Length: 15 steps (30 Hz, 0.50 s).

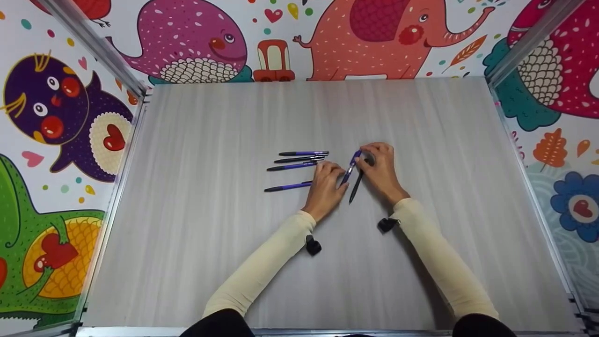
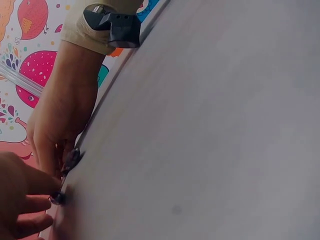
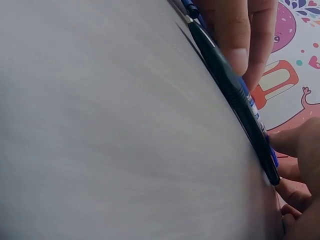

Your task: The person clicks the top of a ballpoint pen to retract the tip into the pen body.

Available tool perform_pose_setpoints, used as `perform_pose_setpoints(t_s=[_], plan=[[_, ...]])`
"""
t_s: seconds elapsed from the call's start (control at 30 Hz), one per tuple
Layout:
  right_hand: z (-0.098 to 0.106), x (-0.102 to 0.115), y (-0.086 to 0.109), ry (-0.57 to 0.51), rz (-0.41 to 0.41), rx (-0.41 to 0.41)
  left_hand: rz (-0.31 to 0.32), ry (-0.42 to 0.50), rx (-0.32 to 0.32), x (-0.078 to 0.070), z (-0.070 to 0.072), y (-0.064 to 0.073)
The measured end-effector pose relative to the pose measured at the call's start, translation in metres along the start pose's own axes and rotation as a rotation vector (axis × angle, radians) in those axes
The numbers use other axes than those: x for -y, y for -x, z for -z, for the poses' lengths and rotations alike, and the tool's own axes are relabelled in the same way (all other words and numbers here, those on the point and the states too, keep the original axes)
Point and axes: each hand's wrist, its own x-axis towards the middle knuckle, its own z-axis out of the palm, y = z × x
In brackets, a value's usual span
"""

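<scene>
Between the two hands a blue pen (image 1: pixel 350 169) slants over the table. My right hand (image 1: pixel 381 168) pinches its upper end between thumb and fingers. At the lower end, my left hand (image 1: pixel 326 189) has its thumb and forefinger about the barrel. A black pen (image 3: pixel 225 82) lies alongside, its upper part beneath my right hand in the head view. Left of my left hand are more pens: a blue one (image 1: pixel 299 153), a black one (image 1: pixel 292 160), another blue one (image 1: pixel 288 167), and a separate blue one (image 1: pixel 285 187) whose right end the left hand hides.
The pens and hands are over a pale wood-grain table (image 1: pixel 210 224). Metal frame rails (image 1: pixel 110 210) edge it, and walls printed with cartoon animals, such as an elephant (image 1: pixel 369 47), stand around it. A small black camera (image 1: pixel 313 245) is strapped at the left wrist, another (image 1: pixel 386 225) at the right.
</scene>
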Motion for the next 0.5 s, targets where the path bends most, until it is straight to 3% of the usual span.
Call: perform_pose_setpoints(t_s=[0.3, 0.5], plan=[[0.0013, 0.0026, -0.0002, 0.012, -0.021, 0.016, 0.013, -0.051, 0.004, -0.0026, -0.0013, -0.002], [0.0007, 0.0052, 0.0003, -0.022, 0.001, -0.017, 0.024, -0.014, -0.01, -0.0031, -0.0003, -0.0019]])
